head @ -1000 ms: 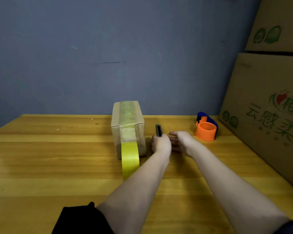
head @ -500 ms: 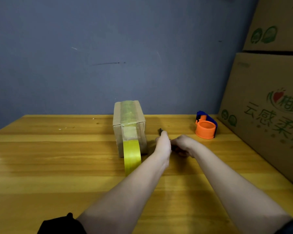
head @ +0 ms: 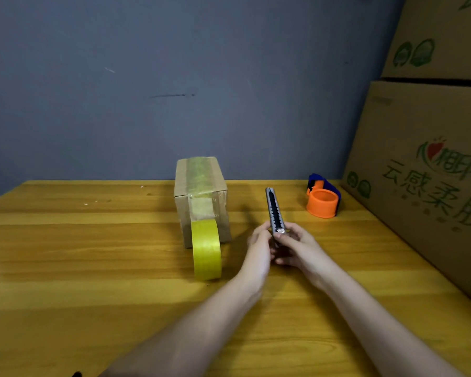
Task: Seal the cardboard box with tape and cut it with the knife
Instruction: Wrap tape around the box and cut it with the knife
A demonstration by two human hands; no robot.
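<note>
Both hands share the grip on the knife point(head: 275, 213): the right hand point(head: 297, 247) is clenched round the lower end of its handle, the left hand point(head: 259, 246) pinches the same end from the other side; the body of the knife sticks up and away toward 12 o'clock, raised off the counter point(head: 93, 254); whether a blade is out I cannot tell. The cardboard box point(head: 201, 197) stands at about 10 o'clock from the hands, near but apart, its long axis running away from the person; a strip of tape runs along its top and down the near face into the yellow tape roll point(head: 206, 250), which stands on edge against the box's foot, at 9 o'clock from the hands and just beside the left one. So the uncut stretch between box and roll lies to the left of the knife, and the left hand is the nearer; I judge the cut is the step left. An orange and blue dispenser point(head: 322, 200) sits at 2 o'clock, well apart.
</note>
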